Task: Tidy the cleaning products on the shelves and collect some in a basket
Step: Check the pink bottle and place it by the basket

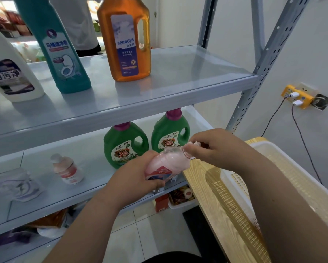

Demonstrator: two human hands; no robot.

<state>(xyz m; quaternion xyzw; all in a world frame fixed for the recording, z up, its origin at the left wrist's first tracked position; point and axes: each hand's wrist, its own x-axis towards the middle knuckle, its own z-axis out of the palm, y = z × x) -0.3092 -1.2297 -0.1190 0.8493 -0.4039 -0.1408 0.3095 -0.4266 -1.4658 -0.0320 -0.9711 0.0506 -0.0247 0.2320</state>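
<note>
Now we hold the small pink bottle between both hands, the basket just to their right.
Our left hand wraps its base, our right hand pinches the cap end; its long axis tilts, neck up-right. It looks light and squeezable, so we would grip the firmer base.

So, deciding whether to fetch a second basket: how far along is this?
Looks done: the white plastic bottle, teal toilet-cleaner bottle and amber disinfectant jug stand in a row on the upper shelf. In hand: the left hand grips a small pink bottle, the right hand pinches its top. Left: the white perforated basket shows nothing inside where visible; two green detergent jugs and another pink bottle wait on the middle shelf.
</note>
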